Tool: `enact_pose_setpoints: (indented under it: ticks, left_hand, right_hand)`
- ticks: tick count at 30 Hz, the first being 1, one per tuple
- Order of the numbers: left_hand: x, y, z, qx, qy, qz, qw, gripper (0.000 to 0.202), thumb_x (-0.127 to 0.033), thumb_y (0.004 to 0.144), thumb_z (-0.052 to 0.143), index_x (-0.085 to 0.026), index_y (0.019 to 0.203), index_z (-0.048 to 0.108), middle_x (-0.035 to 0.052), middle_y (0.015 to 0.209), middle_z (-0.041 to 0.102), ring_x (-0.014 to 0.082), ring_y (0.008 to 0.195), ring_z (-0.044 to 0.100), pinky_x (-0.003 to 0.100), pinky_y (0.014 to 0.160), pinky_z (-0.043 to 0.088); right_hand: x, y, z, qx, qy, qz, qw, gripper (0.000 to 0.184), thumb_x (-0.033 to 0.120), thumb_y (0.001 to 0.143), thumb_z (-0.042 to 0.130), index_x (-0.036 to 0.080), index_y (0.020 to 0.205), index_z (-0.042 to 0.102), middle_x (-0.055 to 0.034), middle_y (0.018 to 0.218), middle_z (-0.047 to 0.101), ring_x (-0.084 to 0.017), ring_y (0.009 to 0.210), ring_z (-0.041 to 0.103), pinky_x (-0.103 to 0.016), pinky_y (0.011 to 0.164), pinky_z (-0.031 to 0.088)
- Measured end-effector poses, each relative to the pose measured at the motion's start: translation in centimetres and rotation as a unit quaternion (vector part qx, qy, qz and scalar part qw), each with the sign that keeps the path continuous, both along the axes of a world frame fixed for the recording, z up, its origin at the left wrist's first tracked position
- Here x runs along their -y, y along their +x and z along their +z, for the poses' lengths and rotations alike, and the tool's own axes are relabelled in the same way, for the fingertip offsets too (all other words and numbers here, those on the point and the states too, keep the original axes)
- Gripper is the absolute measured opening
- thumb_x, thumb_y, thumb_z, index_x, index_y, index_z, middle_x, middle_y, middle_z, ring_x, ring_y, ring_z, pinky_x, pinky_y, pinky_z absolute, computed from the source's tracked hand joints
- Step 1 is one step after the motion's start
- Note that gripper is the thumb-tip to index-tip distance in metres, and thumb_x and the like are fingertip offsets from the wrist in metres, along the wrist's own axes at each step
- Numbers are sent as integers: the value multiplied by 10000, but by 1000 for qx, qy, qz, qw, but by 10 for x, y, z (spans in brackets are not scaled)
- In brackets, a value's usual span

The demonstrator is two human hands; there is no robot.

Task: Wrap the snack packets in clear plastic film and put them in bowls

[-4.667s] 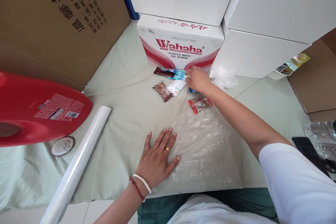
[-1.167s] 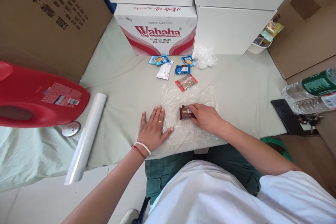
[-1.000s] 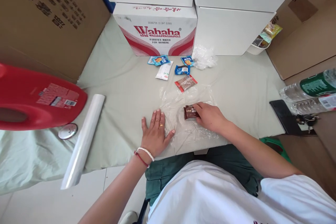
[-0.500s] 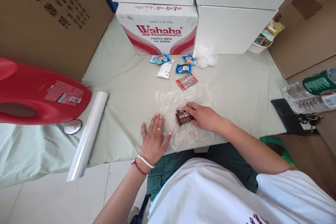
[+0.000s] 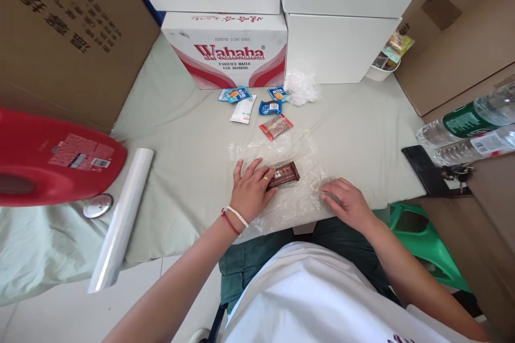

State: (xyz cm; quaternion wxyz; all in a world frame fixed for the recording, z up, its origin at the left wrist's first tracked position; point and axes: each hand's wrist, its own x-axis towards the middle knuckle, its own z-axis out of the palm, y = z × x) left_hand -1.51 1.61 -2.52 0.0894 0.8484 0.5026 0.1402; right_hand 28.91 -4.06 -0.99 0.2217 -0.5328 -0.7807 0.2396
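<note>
A brown snack packet (image 5: 284,174) lies on a crinkled clear plastic sheet (image 5: 300,198) spread over the pale green cloth (image 5: 189,134). My left hand (image 5: 252,188) rests flat on the sheet's left part, fingers spread, fingertips touching the packet's left end. My right hand (image 5: 346,202) lies at the sheet's right edge with fingers stretched out towards the left, holding nothing I can see. Behind the sheet lie a red-edged packet (image 5: 276,126), a white packet (image 5: 243,110) and blue packets (image 5: 269,107).
A Wahaha carton (image 5: 229,53) and white boxes (image 5: 338,45) close the back. At the left are a cardboard box (image 5: 60,27), a red jug (image 5: 52,158), a film roll (image 5: 120,220) and a metal lid (image 5: 95,206). Water bottles (image 5: 462,120), a black phone (image 5: 420,169) and a green stool (image 5: 422,236) stand right.
My right hand let go of the brown packet and drew back to the sheet's right edge. My left hand slid right onto the sheet and now touches the packet.
</note>
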Motion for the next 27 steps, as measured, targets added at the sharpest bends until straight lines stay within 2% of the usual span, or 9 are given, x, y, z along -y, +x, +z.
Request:
enact_pose_setpoints:
  ticks: [3,6,9,12,15,18,21,24,27]
  left_hand:
    - [-16,6,-6,5,-15,-15,1000,445,-383,987,570,-307,1421,634,79,1315,737,349,1461,490,684,1287,83]
    - [-16,3,-4,15,-2,-5,1000,488,-441,985,573,-294,1448,606,92,1459,660,351,1494,454,684,1287,81]
    - [0,-14,-1,62,18,-3,998,517,-432,996,523,-253,1479,564,112,1585,544,321,1524,418,613,1296,188]
    - [26,-41,-4,113,-27,-96,989,527,-339,985,461,-216,1495,514,126,1524,591,255,1466,497,497,1266,340]
    - [50,-64,-15,101,-61,-131,984,577,-392,966,536,-178,1499,477,167,1508,598,269,1444,528,535,1291,301]
    - [57,-71,-25,99,-57,-79,990,381,-420,988,567,-213,1302,630,143,1434,662,267,1414,561,541,1276,325]
    - [46,-67,-26,151,-62,-5,987,258,-380,1031,485,-238,1043,701,85,1169,773,232,1249,665,462,1158,462]
    - [22,-60,-23,198,-80,117,970,338,-448,1020,452,-218,973,696,69,938,761,220,952,713,387,918,554]
    - [-6,-55,-21,192,-105,220,951,361,-493,964,480,-209,919,699,57,814,709,233,815,672,384,824,535]
  right_hand:
    - [6,2,-7,23,9,42,999,291,393,997,633,273,1248,720,-133,1200,716,-286,1051,647,-512,919,586]
    - [9,6,-14,34,5,67,997,329,377,982,666,266,1289,704,-138,1275,682,-293,1110,619,-525,959,573]
    - [8,10,-21,21,8,63,998,258,294,1018,588,266,1237,722,-128,1263,677,-279,1121,613,-506,956,572]
    - [6,13,-24,0,9,55,998,247,258,1038,521,272,1144,744,-122,1225,686,-266,1085,617,-487,920,578]
    - [4,13,-19,-11,-1,47,999,231,280,1037,517,276,1079,744,-120,1219,692,-271,1093,618,-497,930,569]
    - [-5,8,-5,-34,-3,48,998,219,314,1037,508,273,1016,722,-121,1247,689,-279,1167,616,-507,996,543]
    - [-26,-1,12,-65,-17,60,996,230,324,1047,462,261,1008,680,-113,1233,701,-252,1160,643,-449,1006,531]
    - [-59,-11,20,-71,-66,29,995,230,337,1042,443,241,1030,652,-55,973,730,-194,877,683,-331,824,535]
    - [-95,-19,17,-32,-114,-32,992,236,334,1019,460,210,1040,659,-6,783,681,-165,694,616,-272,688,470]
